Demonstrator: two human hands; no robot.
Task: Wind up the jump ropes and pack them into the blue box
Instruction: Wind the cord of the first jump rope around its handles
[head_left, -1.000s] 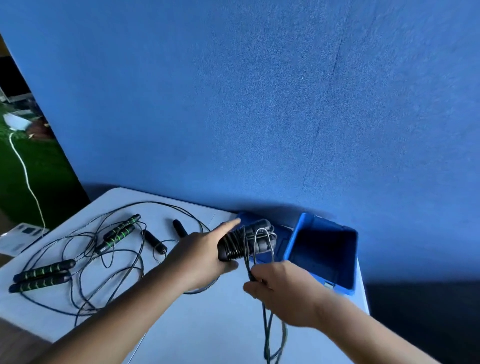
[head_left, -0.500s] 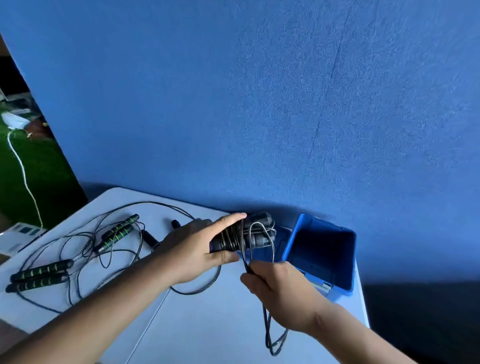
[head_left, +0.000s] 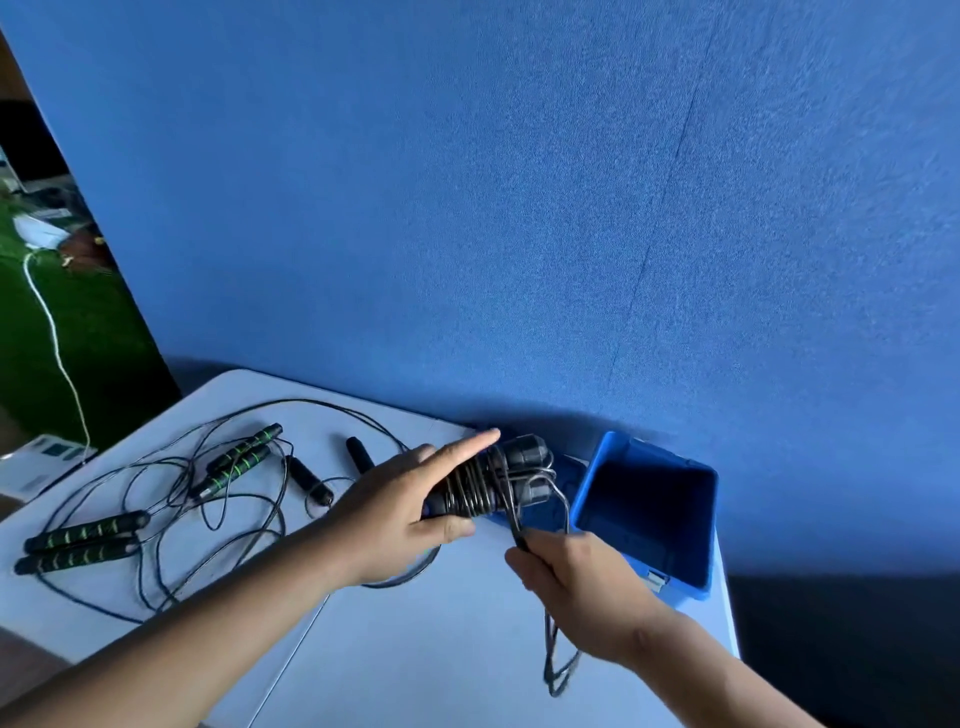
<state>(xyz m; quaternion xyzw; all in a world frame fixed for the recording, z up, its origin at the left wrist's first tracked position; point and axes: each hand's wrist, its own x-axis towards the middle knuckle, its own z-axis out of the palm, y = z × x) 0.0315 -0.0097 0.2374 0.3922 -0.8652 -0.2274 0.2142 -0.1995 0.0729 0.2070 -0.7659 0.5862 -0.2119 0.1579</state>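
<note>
My left hand (head_left: 395, 514) grips a pair of black jump-rope handles (head_left: 498, 483) with cord wound round them, index finger stretched along the top. My right hand (head_left: 576, 582) pinches that rope's cord just below the bundle; the loose loop (head_left: 558, 670) hangs down past my wrist. The open blue box (head_left: 644, 512) stands right of the bundle and looks empty. On the white table (head_left: 415, 649) to the left lie unwound ropes: green-striped handles (head_left: 78, 543), a second green-striped pair (head_left: 241, 457), and two plain black handles (head_left: 309, 478).
A blue wall (head_left: 519, 208) rises right behind the table. The box's blue lid (head_left: 543, 514) lies flat beneath the bundle. The table's right edge runs just past the box. Green floor with a white cable (head_left: 52, 332) shows at far left.
My left hand with the bundle has shifted slightly right toward the box. My right hand has drawn the cord down and nearer, and the hanging loop has shortened.
</note>
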